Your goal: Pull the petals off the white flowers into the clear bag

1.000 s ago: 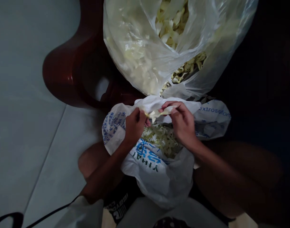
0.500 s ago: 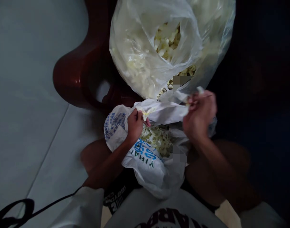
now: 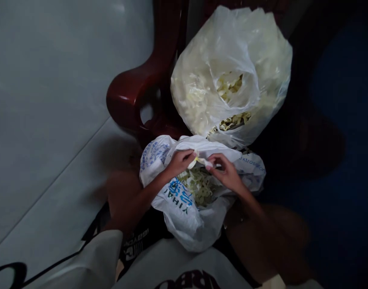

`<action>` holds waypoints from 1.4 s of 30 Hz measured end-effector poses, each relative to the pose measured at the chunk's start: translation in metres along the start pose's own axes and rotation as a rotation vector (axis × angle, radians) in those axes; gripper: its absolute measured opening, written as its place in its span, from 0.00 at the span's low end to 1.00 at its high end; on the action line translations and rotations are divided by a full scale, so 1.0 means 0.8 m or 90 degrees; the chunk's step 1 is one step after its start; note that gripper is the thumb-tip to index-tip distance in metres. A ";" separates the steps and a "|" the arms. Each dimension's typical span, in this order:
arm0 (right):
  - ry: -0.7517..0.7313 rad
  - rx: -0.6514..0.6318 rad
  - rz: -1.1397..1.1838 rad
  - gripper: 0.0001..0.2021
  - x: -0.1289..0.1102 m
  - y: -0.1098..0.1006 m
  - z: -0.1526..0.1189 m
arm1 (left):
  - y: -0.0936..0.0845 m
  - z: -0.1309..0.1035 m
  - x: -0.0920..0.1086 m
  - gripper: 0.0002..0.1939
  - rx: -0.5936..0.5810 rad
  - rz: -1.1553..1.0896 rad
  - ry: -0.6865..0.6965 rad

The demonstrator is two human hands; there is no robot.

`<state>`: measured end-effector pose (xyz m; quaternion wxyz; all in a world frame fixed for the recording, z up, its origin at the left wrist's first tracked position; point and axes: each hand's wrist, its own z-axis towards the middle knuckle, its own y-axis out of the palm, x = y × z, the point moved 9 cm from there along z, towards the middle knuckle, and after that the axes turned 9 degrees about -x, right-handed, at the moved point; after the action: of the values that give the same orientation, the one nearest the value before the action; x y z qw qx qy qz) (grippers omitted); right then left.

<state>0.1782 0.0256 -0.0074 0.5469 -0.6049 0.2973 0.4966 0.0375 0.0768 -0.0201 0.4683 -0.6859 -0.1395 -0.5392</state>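
A small white flower with a yellow centre (image 3: 196, 159) is pinched in the fingertips of my left hand (image 3: 181, 161). My right hand (image 3: 224, 170) faces it, thumb and fingers closed on a white petal at the flower's right side. Both hands are over the mouth of a white printed bag (image 3: 184, 224) with blue and green lettering, which rests on my lap. Inside that bag lies a heap of pale flowers (image 3: 198, 184), partly hidden by the hands and the folded rim.
Beyond the lap bag stands a big translucent plastic bag (image 3: 192, 92), full of pale yellowish flowers (image 3: 228, 86) that show through its openings. A dark red, glossy curved chair arm (image 3: 126, 96) is to its left. Grey tiled floor (image 3: 51, 80) spreads at the left.
My right hand has come down and left from near the big bag to meet my left hand at the flower. The view has shifted, so the big bag appears smaller and farther right.
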 end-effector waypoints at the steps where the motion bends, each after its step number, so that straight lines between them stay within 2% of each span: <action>1: 0.009 -0.062 -0.013 0.11 0.004 0.015 0.000 | 0.003 0.000 0.001 0.20 -0.019 0.018 0.007; 3: 0.018 -0.155 -0.030 0.10 0.009 0.034 -0.002 | 0.008 -0.001 -0.001 0.19 -0.052 0.030 0.017; 6: 0.028 -0.200 -0.050 0.09 0.018 0.042 -0.004 | 0.018 -0.005 -0.007 0.18 -0.096 0.052 0.024; 11: 0.041 -0.129 -0.062 0.11 0.033 0.041 0.004 | 0.039 -0.015 -0.014 0.12 -0.128 0.043 0.019; 17: 0.035 -0.022 -0.062 0.12 0.042 0.038 0.011 | 0.067 -0.021 -0.013 0.06 -0.203 -0.043 0.027; 24: 0.019 0.023 -0.018 0.09 0.045 0.035 0.009 | 0.066 -0.018 -0.021 0.10 -0.203 -0.069 0.017; 30: 0.046 0.026 0.058 0.11 0.059 0.033 0.008 | 0.067 -0.017 -0.016 0.14 -0.227 -0.046 0.028; 34: 0.066 0.002 0.113 0.13 0.065 0.038 0.009 | 0.060 -0.016 -0.014 0.17 -0.204 0.007 0.024; 38: 0.073 -0.008 0.149 0.13 0.067 0.042 0.011 | 0.054 -0.015 -0.013 0.14 -0.186 0.072 0.027; 42: 0.074 0.002 0.161 0.13 0.067 0.040 0.012 | 0.055 -0.016 -0.010 0.10 -0.200 0.117 0.033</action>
<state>0.1644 0.0376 -0.0682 0.4628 -0.5896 0.4033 0.5249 0.0575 0.0461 -0.0494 0.4060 -0.7464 0.0214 -0.5268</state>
